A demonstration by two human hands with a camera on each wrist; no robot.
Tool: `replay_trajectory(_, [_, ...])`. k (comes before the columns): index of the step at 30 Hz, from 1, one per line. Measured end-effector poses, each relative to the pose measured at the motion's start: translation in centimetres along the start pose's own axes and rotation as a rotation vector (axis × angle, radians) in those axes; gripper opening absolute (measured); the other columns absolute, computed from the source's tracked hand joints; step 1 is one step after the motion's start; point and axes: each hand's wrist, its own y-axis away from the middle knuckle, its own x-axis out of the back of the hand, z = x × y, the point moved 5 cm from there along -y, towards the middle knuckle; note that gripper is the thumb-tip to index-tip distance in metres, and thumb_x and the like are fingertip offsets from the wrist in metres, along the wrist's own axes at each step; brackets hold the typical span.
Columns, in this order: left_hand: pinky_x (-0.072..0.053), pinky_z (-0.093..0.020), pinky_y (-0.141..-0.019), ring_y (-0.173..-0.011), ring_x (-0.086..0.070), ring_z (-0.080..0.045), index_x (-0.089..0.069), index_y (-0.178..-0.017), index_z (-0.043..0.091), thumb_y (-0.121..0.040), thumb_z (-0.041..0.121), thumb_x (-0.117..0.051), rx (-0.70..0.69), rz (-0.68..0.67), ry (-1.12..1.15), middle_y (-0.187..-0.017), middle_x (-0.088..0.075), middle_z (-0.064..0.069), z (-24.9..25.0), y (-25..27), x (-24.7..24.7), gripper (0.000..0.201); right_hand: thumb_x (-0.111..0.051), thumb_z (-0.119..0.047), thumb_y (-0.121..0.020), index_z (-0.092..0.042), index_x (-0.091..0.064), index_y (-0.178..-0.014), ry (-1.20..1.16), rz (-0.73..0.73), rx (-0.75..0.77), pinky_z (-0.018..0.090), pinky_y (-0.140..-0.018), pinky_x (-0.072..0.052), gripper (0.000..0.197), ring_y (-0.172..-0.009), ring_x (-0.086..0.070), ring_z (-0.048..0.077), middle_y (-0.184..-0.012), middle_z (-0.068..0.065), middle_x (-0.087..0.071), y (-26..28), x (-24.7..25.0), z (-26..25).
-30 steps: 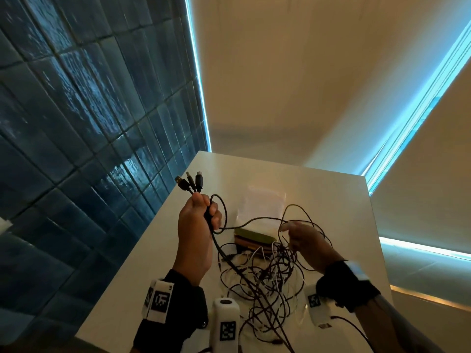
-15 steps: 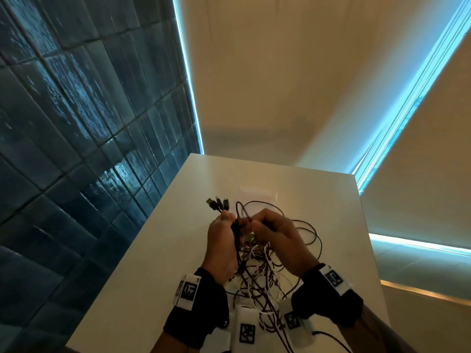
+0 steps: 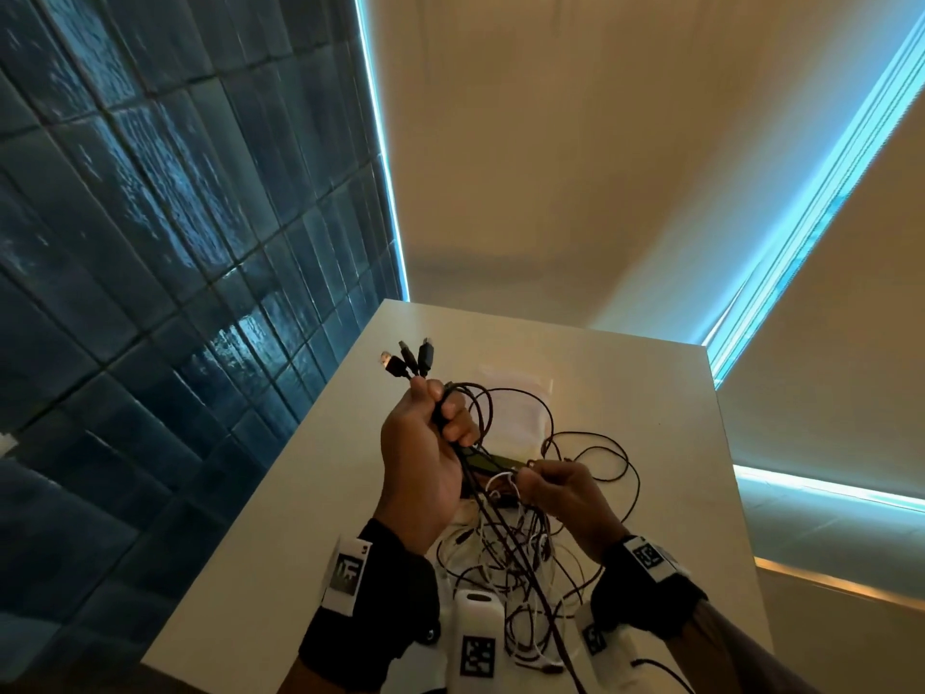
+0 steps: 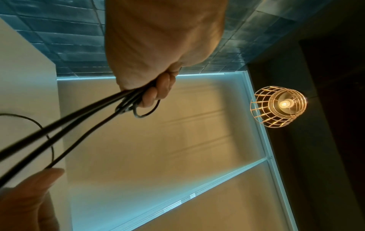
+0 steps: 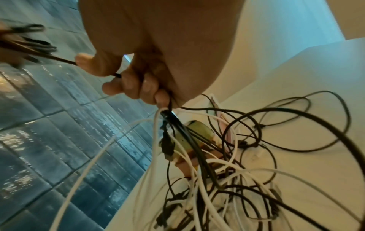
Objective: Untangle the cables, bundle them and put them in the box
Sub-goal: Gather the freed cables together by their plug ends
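My left hand [image 3: 430, 433] is raised above the table and grips a bunch of black cables [image 4: 82, 118]; three black plugs [image 3: 408, 360] stick up out of its fist. Lower and to the right, my right hand [image 3: 555, 488] pinches a black cable [image 5: 118, 75] that runs taut from the left fist. Below both hands lies a tangle of black and white cables [image 3: 510, 558] on the white table [image 3: 280, 518]. A box [image 3: 493, 460] with a greenish top shows between the hands, mostly hidden by cables; it also appears in the right wrist view [image 5: 199, 129].
A clear plastic bag [image 3: 520, 408] lies on the table behind the tangle. A dark blue tiled wall [image 3: 175, 242] runs along the table's left edge. Beyond the far and right edges is a beige floor. A cage lamp [image 4: 278, 107] hangs overhead.
My left hand rose again with the plugs after dipping down. My right hand, which had met the left at the cables, slid down and right along a black cable, pulling it taut.
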Motion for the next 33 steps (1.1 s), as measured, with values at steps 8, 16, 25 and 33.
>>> replay_trajectory(8, [-0.023,-0.028,-0.053,-0.050,-0.025,-0.010,-0.039,-0.073,0.017,-0.105,0.025,-0.030,-0.064,0.018,-0.134,-0.060,-0.036,0.003,0.3,1.0,0.3,0.034,-0.068,-0.018,-0.088,-0.016,-0.069,-0.062,0.200,0.132,0.009,0.016,-0.053,-0.034,0.026,-0.052,-0.042,0.002,-0.052,-0.009,-0.053,-2.4,2.0,3.6])
replay_trajectory(16, [-0.020,-0.030,-0.054,-0.050,-0.025,-0.011,-0.036,-0.074,0.016,-0.105,0.021,-0.030,-0.135,0.064,-0.327,-0.060,-0.037,0.002,0.9,1.6,1.2,0.032,-0.063,-0.014,-0.090,-0.020,-0.063,-0.070,0.615,0.156,0.154,0.013,-0.055,-0.038,0.021,-0.057,-0.056,0.001,-0.058,-0.011,-0.059,-3.4,2.7,2.1])
replay_trajectory(25, [-0.029,-0.028,-0.050,-0.050,-0.041,-0.013,-0.043,-0.078,0.011,-0.106,0.020,-0.029,0.001,0.172,-0.476,-0.067,-0.053,-0.007,-2.3,0.8,2.0,0.033,-0.066,-0.017,-0.089,-0.002,-0.058,-0.077,0.096,0.389,0.097,0.032,-0.053,-0.038,0.021,-0.054,-0.041,0.016,-0.059,0.005,-0.050,-3.7,1.5,-4.7])
replay_trajectory(33, [-0.043,-0.033,-0.056,-0.058,-0.050,-0.020,-0.050,-0.076,0.010,-0.105,0.028,-0.032,0.138,0.161,-0.339,-0.067,-0.054,-0.009,-2.9,0.3,0.9,0.039,-0.064,-0.001,-0.088,0.002,-0.059,-0.083,-0.088,0.064,0.259,0.035,-0.063,-0.053,0.007,-0.067,-0.062,0.026,-0.076,0.022,-0.064,-0.2,-3.1,-9.5])
